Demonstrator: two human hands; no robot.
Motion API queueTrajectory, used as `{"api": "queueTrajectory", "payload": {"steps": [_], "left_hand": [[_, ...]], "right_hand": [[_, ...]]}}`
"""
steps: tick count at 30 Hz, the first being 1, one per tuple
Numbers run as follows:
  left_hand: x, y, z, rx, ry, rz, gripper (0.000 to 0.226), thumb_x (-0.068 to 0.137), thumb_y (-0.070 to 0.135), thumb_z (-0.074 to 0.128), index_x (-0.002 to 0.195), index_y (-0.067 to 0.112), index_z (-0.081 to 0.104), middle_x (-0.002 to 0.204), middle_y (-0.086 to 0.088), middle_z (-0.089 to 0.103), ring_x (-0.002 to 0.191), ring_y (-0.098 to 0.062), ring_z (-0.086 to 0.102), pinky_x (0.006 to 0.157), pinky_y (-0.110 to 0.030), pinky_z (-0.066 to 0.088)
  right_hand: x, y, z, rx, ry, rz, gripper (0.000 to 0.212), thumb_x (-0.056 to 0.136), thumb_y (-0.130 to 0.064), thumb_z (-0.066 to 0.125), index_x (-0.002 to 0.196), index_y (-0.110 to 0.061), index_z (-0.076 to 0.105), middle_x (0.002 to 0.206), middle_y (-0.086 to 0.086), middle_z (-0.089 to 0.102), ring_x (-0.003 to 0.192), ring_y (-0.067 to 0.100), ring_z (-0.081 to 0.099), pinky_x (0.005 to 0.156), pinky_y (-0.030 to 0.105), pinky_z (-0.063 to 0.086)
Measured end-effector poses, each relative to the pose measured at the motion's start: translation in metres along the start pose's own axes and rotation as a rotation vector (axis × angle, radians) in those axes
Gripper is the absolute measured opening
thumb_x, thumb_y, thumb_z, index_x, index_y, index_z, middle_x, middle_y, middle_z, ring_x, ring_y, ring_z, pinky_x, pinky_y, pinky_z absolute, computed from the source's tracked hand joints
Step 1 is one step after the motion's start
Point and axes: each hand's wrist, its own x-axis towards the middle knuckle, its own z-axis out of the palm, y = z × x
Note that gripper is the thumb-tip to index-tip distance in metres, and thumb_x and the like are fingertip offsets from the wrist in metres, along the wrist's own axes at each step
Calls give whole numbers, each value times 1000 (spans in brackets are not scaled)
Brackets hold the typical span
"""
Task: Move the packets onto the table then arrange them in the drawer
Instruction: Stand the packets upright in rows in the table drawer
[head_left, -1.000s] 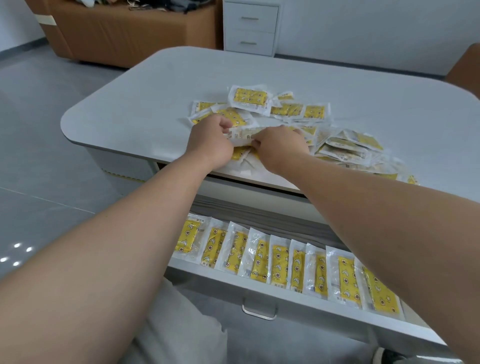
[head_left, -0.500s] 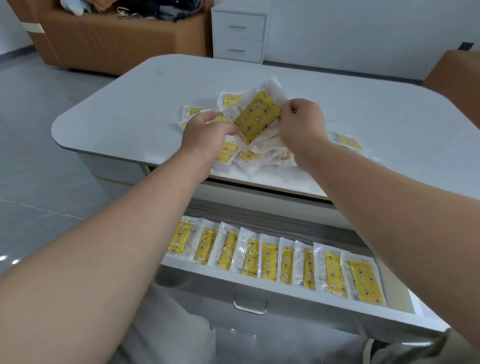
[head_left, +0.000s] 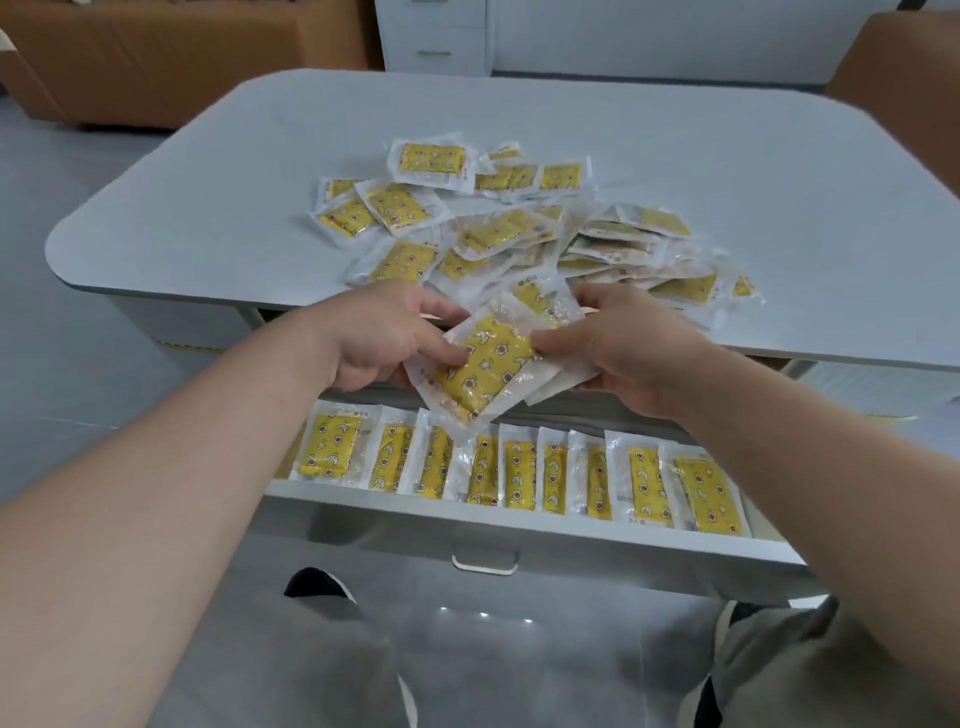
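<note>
A small stack of yellow packets in clear wrappers (head_left: 483, 371) hangs over the gap between the table edge and the open drawer (head_left: 519, 525). My left hand (head_left: 379, 338) grips its left side and my right hand (head_left: 618, 348) grips its right side. Loose yellow packets lie in a pile (head_left: 519, 228) on the white table (head_left: 208, 208) just beyond my hands. Inside the drawer a row of several packets (head_left: 519, 473) stands side by side along the front wall.
The drawer's metal handle (head_left: 484, 564) faces me below the row. A brown sofa (head_left: 156, 57) and a white cabinet (head_left: 436, 36) stand beyond the table, and a brown seat (head_left: 898, 57) is at the right. My knees show at the bottom.
Both hands lifted a bunch of packets off the pile and drew it toward me, down to above the drawer. The camera tilted down.
</note>
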Motion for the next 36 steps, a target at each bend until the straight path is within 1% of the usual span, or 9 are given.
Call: {"api": "queueTrajectory", "payload": {"steps": [4, 8, 12, 17, 19, 24, 30, 33, 36], "left_hand": [[-5, -3, -4, 73, -116, -125, 29, 91, -9, 58, 112, 9, 67, 105, -13, 76, 89, -28, 74, 74, -36, 62], [-5, -10, -14, 111, -95, -164, 25, 91, -5, 57, 111, 5, 70, 106, -15, 75, 93, -30, 72, 86, -44, 58], [-7, -19, -30, 182, -80, -213, 20, 93, -2, 59, 107, 6, 71, 104, -14, 76, 90, -25, 74, 83, -39, 59], [1, -48, -62, 307, 61, -362, 12, 92, -2, 63, 103, -1, 69, 99, -20, 75, 88, -31, 73, 86, -44, 59], [9, -68, -70, 298, 169, -425, 14, 91, -3, 65, 106, -5, 66, 98, -21, 74, 87, -33, 72, 81, -43, 59], [24, -110, -75, 243, 264, -524, 31, 85, 1, 75, 114, -2, 65, 110, -19, 73, 106, -35, 70, 97, -51, 54], [34, -133, -58, 291, 234, -500, 35, 77, 8, 85, 108, 2, 70, 105, -18, 74, 100, -35, 72, 87, -55, 58], [39, -133, -50, 468, 218, -442, 31, 75, 18, 88, 101, 7, 74, 99, -13, 77, 95, -33, 74, 86, -51, 60], [37, -125, -47, 736, 231, -355, 32, 73, 34, 89, 91, 12, 74, 89, -5, 76, 84, -23, 73, 81, -38, 60]], "right_hand": [[-5, 9, 4, 47, -75, 40, 31, 85, 1, 76, 114, -7, 69, 100, 12, 78, 90, 30, 77, 80, 43, 63], [-4, 23, 20, 25, -111, 99, 22, 89, -11, 76, 109, -6, 69, 100, 12, 78, 94, 31, 76, 89, 49, 60], [0, 32, 38, 85, -144, 128, 19, 91, -11, 74, 108, -6, 68, 99, 12, 79, 91, 28, 77, 82, 44, 63], [8, 43, 47, 12, -92, 162, 23, 90, -4, 74, 111, -5, 66, 96, 11, 79, 85, 26, 78, 77, 42, 64], [11, 49, 50, -23, -49, 183, 23, 89, -4, 75, 110, -6, 66, 95, 10, 79, 83, 26, 78, 78, 43, 64], [20, 64, 64, -74, 23, 221, 19, 88, -7, 77, 104, -8, 67, 94, 9, 78, 80, 25, 78, 78, 45, 64], [34, 82, 84, -72, 87, 281, 28, 84, -5, 81, 106, -4, 63, 102, 18, 76, 90, 33, 76, 77, 52, 63], [41, 87, 92, -80, 87, 301, 25, 85, -5, 80, 101, -5, 61, 100, 17, 75, 90, 33, 76, 78, 50, 63], [47, 89, 99, -88, 85, 320, 25, 86, -6, 80, 97, -7, 57, 102, 18, 75, 90, 34, 76, 79, 50, 63]]}}
